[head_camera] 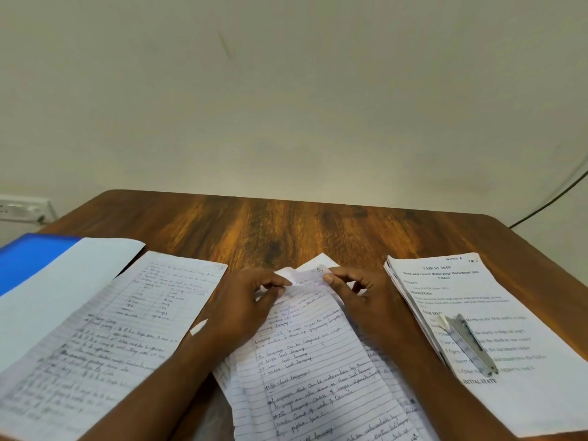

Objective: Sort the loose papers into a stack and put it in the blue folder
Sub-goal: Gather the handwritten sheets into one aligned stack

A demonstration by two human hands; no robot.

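Head view of a wooden table [318,230], its top a warm brown with dark streaked grain and rounded far corners, set against a plain pale wall [286,90]. At centre lies a loose pile of lined papers [318,361], thin, white, covered in handwriting, their edges fanned and uneven. The left hand [241,300] pinches the upper left corner of the top sheet between thumb and curled fingers; the right hand [359,291] pinches the upper right corner of the same sheet, thumb on top. The gripped top edge is lifted and slightly creased, with a folded corner of another sheet showing just behind it. To the left, a single handwritten lined sheet [105,345] lies flat, partly over a blank white sheet [63,281]. Under both, at the far left edge, sits the blue folder [28,259], smooth and glossy, only one corner of it exposed. To the right, well apart from the hands, a neat stack of printed pages [477,297] rests squarely, a metal stapler [467,342], long and shiny, lying diagonally on top. A white wall socket [22,210] and a thin dark cable [547,205] appear at the margins
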